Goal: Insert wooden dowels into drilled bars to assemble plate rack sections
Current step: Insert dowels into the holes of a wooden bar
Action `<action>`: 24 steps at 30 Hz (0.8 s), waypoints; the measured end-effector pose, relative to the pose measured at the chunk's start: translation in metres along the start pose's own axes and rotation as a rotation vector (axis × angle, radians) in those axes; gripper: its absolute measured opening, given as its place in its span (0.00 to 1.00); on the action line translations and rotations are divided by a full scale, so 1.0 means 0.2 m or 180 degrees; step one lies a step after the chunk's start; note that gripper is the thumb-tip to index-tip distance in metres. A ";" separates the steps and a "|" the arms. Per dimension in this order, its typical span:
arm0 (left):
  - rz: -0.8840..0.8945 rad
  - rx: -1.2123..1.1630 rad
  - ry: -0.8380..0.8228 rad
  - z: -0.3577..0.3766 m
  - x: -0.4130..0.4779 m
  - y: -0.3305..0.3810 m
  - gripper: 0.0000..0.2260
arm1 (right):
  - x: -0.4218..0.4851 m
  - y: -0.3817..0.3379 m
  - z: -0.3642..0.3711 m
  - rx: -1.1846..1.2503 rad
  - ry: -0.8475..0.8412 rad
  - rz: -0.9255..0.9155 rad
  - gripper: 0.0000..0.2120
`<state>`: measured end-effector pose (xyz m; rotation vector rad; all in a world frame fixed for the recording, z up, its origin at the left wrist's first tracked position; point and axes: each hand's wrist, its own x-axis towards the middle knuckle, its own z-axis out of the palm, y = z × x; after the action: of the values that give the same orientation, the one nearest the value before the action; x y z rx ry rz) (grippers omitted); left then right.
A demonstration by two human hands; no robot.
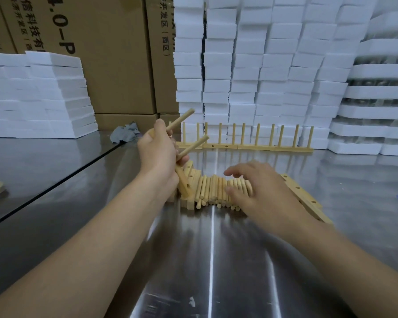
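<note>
Head-worn camera looks forward and down, close over the table (216, 260).

On the shiny metal desk (193, 260), a heap of loose round wooden dowels (214, 191) lies in the centre. Short drilled wooden bars (193, 180) lean at its left, and 1 long drilled wooden bar (305, 196) lies at its right. Behind them stands a row of pale wooden rack sections (262, 148), with stacked white foam blocks (251, 65) behind that.

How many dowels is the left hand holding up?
2: the upper dowel juts above the left hand; the lower dowel juts out beneath it. The grip may hide more.
</note>
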<state>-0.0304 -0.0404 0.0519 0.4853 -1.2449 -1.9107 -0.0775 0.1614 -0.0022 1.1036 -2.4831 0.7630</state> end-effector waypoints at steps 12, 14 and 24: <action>-0.0290 -0.0182 0.0019 0.00 0.00 0.00 0.12 | 0.01 0.02 0.05 -0.0620 -0.0369 0.0043 0.31; -0.0311 -0.0186 0.0051 -0.01 0.00 0.00 0.12 | 0.01 0.04 0.04 -0.0597 -0.0361 0.0053 0.29; -0.0432 -0.0209 0.0124 -0.01 0.01 0.00 0.13 | 0.02 0.00 -0.02 0.0128 0.0734 -0.0045 0.10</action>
<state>-0.0299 -0.0434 0.0510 0.5827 -1.1454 -2.0389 -0.0801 0.1615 0.0041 0.9846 -2.2747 0.8863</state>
